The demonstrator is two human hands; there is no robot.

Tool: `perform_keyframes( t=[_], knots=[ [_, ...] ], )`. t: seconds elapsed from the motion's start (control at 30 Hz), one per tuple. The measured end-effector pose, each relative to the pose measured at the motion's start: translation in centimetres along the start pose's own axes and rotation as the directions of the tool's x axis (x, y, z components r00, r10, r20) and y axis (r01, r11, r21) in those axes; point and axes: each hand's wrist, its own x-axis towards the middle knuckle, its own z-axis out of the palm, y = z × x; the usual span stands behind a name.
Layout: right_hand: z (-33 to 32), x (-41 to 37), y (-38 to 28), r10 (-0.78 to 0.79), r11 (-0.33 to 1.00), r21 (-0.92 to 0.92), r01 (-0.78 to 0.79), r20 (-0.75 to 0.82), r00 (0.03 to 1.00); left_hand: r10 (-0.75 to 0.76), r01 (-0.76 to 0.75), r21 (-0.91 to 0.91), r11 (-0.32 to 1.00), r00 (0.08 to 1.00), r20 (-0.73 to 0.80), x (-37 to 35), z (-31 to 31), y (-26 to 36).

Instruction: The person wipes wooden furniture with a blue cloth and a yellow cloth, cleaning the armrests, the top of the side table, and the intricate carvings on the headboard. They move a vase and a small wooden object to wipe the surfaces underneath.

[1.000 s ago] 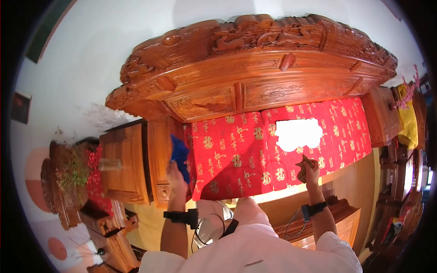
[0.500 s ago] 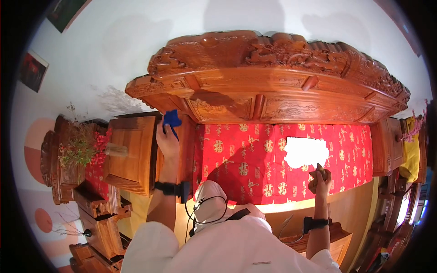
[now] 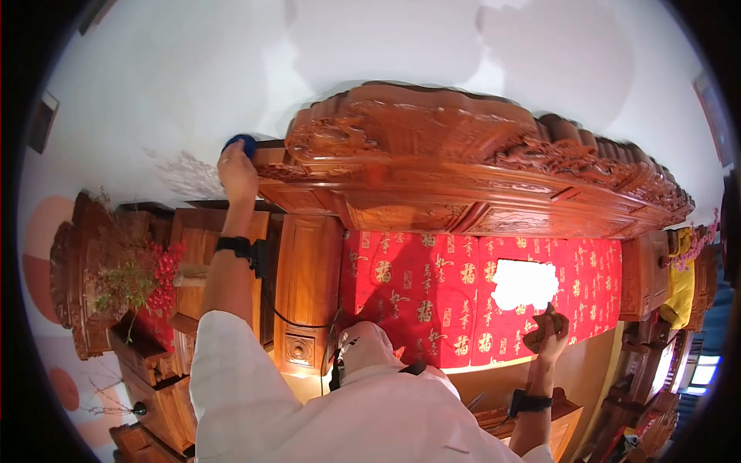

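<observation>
Where the view begins, at its bottom edge: white shirt (image 3: 309,417), the wearer's own.
Right hand (image 3: 549,333): low, at the front edge of the cushions. Fingers curled shut round a brown lump (image 3: 543,328); I cannot tell what it is.
Wristbands: two, black, one per wrist, left (image 3: 235,247) and right (image 3: 529,403).
Cushions (image 3: 417,278): two red panels with gold characters, side by side on the seat. One white patch (image 3: 525,284) lies on the right panel.
Left hand (image 3: 238,174): arm stretched up, fingers bunched over a blue cloth (image 3: 241,143).
Cloth: at the left tip of the bench (image 3: 478,166) top rail, close to the wall (image 3: 154,85). Whether it touches wood or plaster, I cannot tell.
Change: a second ago the cloth was down by the armrest, beside the cushions. Half a second ago it was at the armrest top, and now it is at the crest. The right hand hardly moved.
Meaning: I judge the wiping has climbed from the arm to the carved back's corner.
Far left: one side table (image 3: 189,239), one plant (image 3: 143,278) with red berries.
Count: two hands, one cloth, one lump, one bench.
</observation>
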Motion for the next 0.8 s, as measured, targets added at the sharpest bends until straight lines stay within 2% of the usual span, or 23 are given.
perform_keyframes(
  t=[0.03,0.1,0.13,0.17,0.2,0.23,0.27,0.3,0.33,0.37,0.4,0.43,0.47,0.5,0.53,0.57,0.6,0.63,0.7,0.73,0.77,0.8],
  knots=[
    [0.9,-0.1,-2.8,0.000,1.000,-0.014,0.000,0.001,1.000,-0.009,0.009,-0.005,1.000,1.000,0.009,-0.3,0.5,-0.2],
    [2.9,0.1,-8.2,0.060,0.983,0.172,-0.058,-0.006,0.998,0.049,-0.031,0.173,0.985,0.994,-0.102,-1.4,0.4,2.0],
    [3.6,1.2,-8.2,0.052,0.958,0.279,-0.063,0.045,0.998,-0.009,0.011,0.050,0.999,0.999,-0.048,-1.5,-0.1,2.6],
    [4.9,0.7,-13.4,0.070,0.953,0.294,-0.071,0.014,0.997,-0.011,0.012,0.036,0.999,0.999,-0.032,-2.0,-0.5,3.1],
    [5.9,1.9,-13.9,-0.046,0.978,0.202,0.048,-0.015,0.999,0.031,-0.031,-0.001,1.000,0.999,0.015,-2.2,-1.0,3.7],
    [7.3,1.3,-19.7,0.061,0.950,0.304,-0.070,0.041,0.997,0.080,-0.078,-0.040,0.996,0.995,0.056,-2.3,-1.3,4.5],
    [9.2,3.7,-17.3,-0.234,0.944,0.234,0.233,-0.026,0.972,0.092,-0.087,-0.051,0.995,0.990,0.103,-2.5,-1.3,5.6],
    [11.3,3.0,-23.6,-0.170,0.929,0.333,0.163,-0.007,0.985,0.107,-0.098,-0.062,0.993,0.983,0.148,-2.5,-1.2,7.0],
    [13.0,1.4,-30.4,-0.090,0.891,0.452,0.031,0.110,0.990,0.123,-0.112,-0.077,0.991,0.981,0.151,-2.9,-0.7,8.3],
    [15.4,1.4,-32.9,-0.244,0.866,0.474,0.161,0.120,0.962,0.175,-0.152,-0.171,0.973,0.977,0.125,-3.5,-0.1,9.4],
    [17.4,0.6,-36.2,-0.419,0.846,0.410,0.342,0.114,0.901,0.223,-0.193,-0.261,0.946,0.971,0.090,-3.9,0.2,10.1],
    [19.4,0.7,-38.8,-0.729,0.675,0.226,0.702,0.057,0.683,0.235,-0.205,-0.268,0.941,0.969,0.083,-4.1,0.3,10.3],
    [21.5,-0.1,-42.5,-0.885,0.462,0.203,0.863,0.043,0.464,0.221,-0.195,-0.255,0.947,0.972,0.077,-4.1,0.2,10.5],
    [24.3,-1.0,-44.5,-0.927,0.372,0.169,0.913,0.023,0.374,0.207,-0.184,-0.241,0.953,0.976,0.070,-4.1,0.2,10.7],
    [25.7,-1.6,-47.1,-0.961,0.277,0.274,0.921,0.059,0.271,0.219,-0.198,-0.230,0.953,0.973,0.072,-4.1,0.2,10.6],
    [27.9,-2.7,-49.2,-0.979,0.199,0.147,0.969,0.066,0.191,0.233,-0.211,-0.236,0.948,0.970,0.069,-4.0,0.1,10.5],
    [29.4,-2.5,-50.4,-0.985,0.139,0.185,0.973,0.125,0.117,0.225,-0.197,-0.215,0.957,0.968,0.110,-4.0,0.0,10.3],
    [30.2,-2.4,-50.3,-0.985,0.143,0.167,0.975,0.120,0.124,0.213,-0.183,-0.195,0.964,0.966,0.145,-4.0,0.1,10.1],
    [31.3,-1.1,-49.4,-0.960,0.215,0.170,0.962,0.217,0.176,0.262,-0.227,-0.221,0.949,0.955,0.143,-4.0,0.3,8.7],
    [30.3,-0.1,-48.6,-0.968,0.164,0.159,0.974,0.218,0.127,0.310,-0.284,-0.172,0.943,0.938,0.155,-4.1,-0.2,8.3],
    [29.5,0.9,-48.0,-0.967,0.154,0.152,0.976,0.224,0.117,0.348,-0.332,-0.118,0.936,0.922,0.170,-4.3,-0.4,8.1],
    [28.7,1.6,-47.4,-0.985,0.094,0.134,0.986,0.158,0.073,0.334,-0.317,-0.120,0.941,0.928,0.165,-4.5,-0.8,8.1]
  ],
)
